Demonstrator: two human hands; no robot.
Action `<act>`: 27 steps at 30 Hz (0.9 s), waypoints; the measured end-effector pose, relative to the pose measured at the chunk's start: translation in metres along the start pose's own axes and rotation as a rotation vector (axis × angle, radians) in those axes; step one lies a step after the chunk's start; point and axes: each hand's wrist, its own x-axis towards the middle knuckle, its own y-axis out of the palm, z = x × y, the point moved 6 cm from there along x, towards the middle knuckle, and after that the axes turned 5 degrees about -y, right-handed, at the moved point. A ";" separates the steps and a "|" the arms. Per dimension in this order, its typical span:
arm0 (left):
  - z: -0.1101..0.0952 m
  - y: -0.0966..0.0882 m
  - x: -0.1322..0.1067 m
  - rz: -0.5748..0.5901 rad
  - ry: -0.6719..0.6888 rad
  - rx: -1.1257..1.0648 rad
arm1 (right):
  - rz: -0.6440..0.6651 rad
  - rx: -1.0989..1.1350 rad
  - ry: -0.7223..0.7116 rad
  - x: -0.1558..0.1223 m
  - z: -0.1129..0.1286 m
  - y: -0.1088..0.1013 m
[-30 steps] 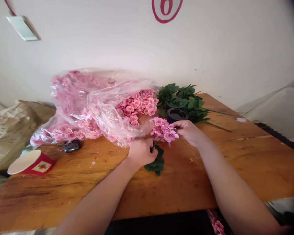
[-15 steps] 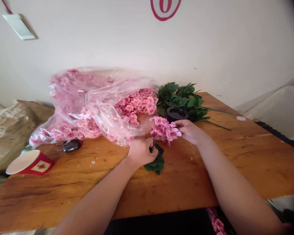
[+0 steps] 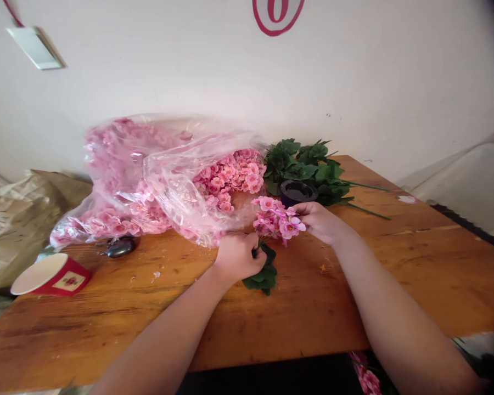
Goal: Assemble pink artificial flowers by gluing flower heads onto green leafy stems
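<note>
My left hand [image 3: 239,257] is closed in a fist around the stem of an artificial flower spray, with its green leaves [image 3: 264,277] poking out below the fingers. Pink blossoms [image 3: 276,219] of this spray sit between my two hands, above the table. At their right side, my right hand [image 3: 316,220] pinches a blossom's edge between thumb and fingers. The stem itself is hidden inside my left fist. Right behind the blossoms stands a dark roll of tape [image 3: 298,192].
A clear plastic bag [image 3: 164,175] full of pink flowers lies at the back. Green leaf stems [image 3: 308,164] are heaped right of it. On the left are a red paper cup [image 3: 66,276] and a black rounded object [image 3: 121,247]. The wooden table [image 3: 313,318] meets the wall.
Both hands keep their grip and place on the spray. The whole view has shifted very slightly; nothing else visibly moves.
</note>
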 end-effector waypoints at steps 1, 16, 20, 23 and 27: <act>0.000 0.000 0.000 -0.008 0.002 0.004 | 0.014 -0.012 -0.016 -0.001 0.001 0.001; 0.005 0.004 0.004 0.098 0.008 0.001 | 0.351 -0.419 -0.037 -0.013 0.002 0.043; 0.000 0.006 0.003 0.151 0.065 0.002 | 0.327 -0.495 -0.064 -0.010 0.000 0.042; -0.004 0.007 0.003 0.168 0.096 0.040 | 0.341 -0.526 -0.060 -0.010 -0.003 0.043; -0.006 0.011 0.004 0.186 0.132 0.082 | 0.343 -0.505 -0.042 -0.007 -0.010 0.044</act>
